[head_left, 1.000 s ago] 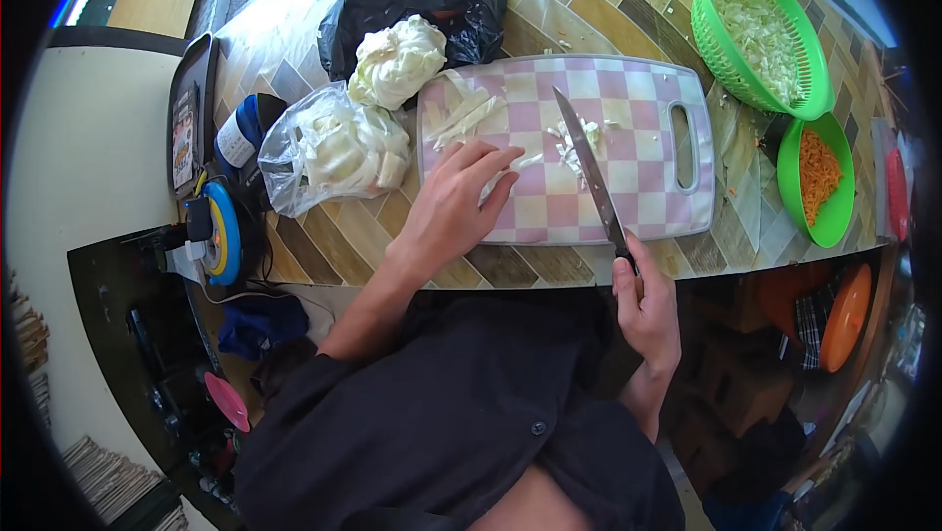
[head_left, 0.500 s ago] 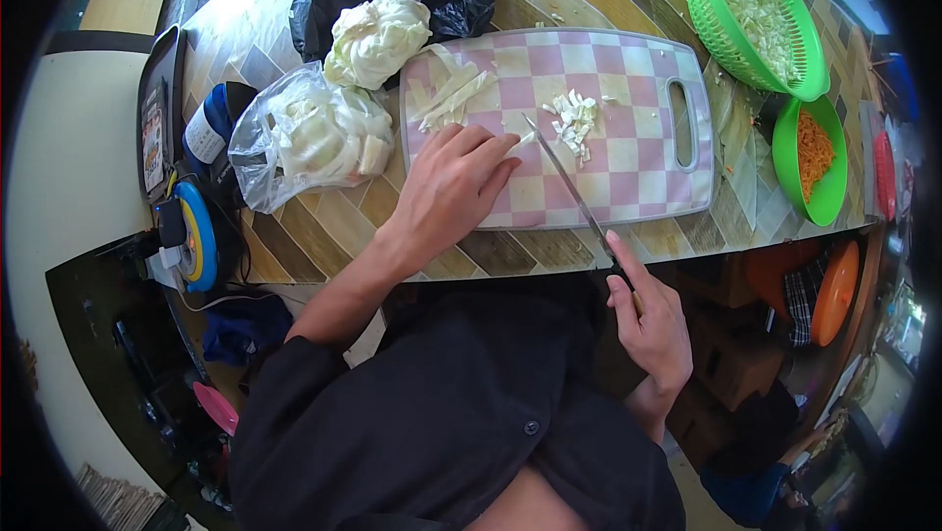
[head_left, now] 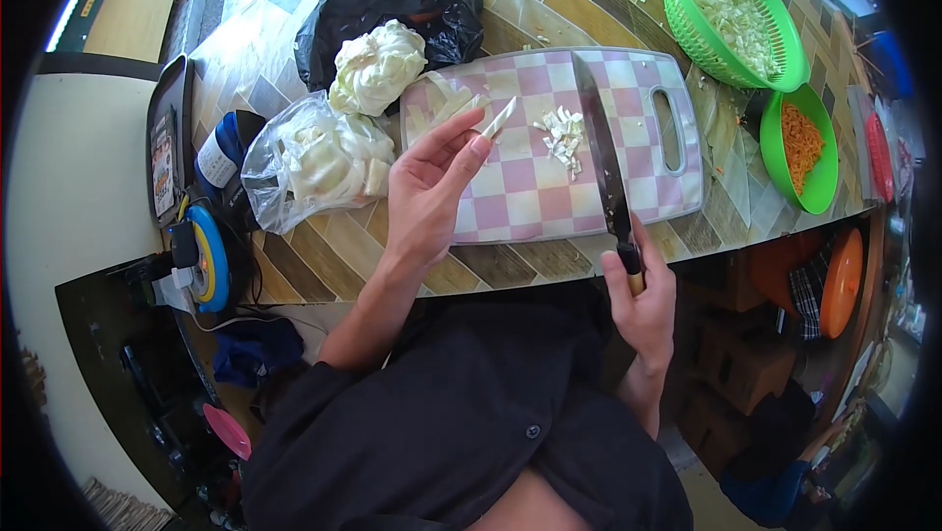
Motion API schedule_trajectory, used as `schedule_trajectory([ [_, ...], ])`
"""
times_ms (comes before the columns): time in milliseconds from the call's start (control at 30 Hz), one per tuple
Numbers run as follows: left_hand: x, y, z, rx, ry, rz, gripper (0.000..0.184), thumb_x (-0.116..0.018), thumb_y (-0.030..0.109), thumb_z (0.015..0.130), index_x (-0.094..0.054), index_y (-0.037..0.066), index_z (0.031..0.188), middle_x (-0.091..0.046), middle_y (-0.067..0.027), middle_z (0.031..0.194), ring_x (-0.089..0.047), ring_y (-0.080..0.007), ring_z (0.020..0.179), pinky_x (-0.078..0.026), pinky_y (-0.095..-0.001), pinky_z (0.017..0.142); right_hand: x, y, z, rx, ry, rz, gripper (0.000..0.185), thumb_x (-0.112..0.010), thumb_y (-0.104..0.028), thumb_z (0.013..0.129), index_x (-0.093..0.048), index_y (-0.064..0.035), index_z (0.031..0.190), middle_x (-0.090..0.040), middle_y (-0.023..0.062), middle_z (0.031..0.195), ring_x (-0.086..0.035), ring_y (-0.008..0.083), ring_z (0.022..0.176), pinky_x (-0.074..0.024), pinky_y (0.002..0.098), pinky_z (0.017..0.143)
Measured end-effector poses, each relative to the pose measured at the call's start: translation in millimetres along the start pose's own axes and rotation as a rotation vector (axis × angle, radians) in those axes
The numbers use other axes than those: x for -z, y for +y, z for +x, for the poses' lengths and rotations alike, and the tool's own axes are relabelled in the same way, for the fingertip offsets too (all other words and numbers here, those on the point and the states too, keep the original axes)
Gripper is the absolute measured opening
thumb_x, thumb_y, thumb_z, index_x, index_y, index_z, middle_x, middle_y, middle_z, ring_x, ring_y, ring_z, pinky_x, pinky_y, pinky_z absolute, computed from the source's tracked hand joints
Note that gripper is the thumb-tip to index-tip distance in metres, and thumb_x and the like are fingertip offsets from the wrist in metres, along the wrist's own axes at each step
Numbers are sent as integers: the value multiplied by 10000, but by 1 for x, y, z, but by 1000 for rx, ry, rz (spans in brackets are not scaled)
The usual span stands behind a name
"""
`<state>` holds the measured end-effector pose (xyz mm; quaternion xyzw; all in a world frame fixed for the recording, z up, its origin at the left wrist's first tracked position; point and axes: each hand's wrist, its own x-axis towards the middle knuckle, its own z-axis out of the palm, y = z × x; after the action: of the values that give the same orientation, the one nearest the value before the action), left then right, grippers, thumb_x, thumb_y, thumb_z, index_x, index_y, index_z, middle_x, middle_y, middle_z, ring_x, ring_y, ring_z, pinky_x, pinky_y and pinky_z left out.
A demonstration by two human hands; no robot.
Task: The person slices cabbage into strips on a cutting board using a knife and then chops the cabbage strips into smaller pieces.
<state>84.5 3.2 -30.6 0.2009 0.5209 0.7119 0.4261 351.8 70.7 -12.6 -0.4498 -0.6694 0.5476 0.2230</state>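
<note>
My left hand is raised over the checkered cutting board, pinching a short pale cabbage strip between thumb and fingers. My right hand, at the table's front edge, grips the handle of a kitchen knife. The blade points away from me above the board, its flat side showing. A small heap of chopped cabbage lies left of the blade. More cabbage strips rest on the board's left end, partly behind my left hand.
Left of the board sit a cabbage, a clear plastic bag with cabbage inside, and a black plastic bag. To the right stand a green colander of shredded cabbage and a green bowl of orange shreds.
My left hand has lifted off the board and turned, now holding up the cabbage strip. The knife has swung from slanting left to nearly straight away from me, apart from the strip.
</note>
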Motion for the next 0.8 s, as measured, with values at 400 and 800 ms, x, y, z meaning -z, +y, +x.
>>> schedule_trajectory([
  [400,-21,-27,-15,95,99,-312,283,-691,37,1050,-488,89,1240,-751,-136,1117,-739,-265,1165,-635,-334,867,-74,-19,54,81,-120,246,326,-885,-204,913,-654,-30,1063,-589,-7,795,-557,66,657,-475,251,594],
  [800,-28,-47,-17,-62,19,-290,179,-651,52,1078,-527,61,1207,-705,-92,1146,-720,-198,1096,-613,-342,919,-96,-8,62,122,31,322,291,-866,-167,927,-650,-7,1040,-669,35,810,-643,73,743,-541,283,666],
])
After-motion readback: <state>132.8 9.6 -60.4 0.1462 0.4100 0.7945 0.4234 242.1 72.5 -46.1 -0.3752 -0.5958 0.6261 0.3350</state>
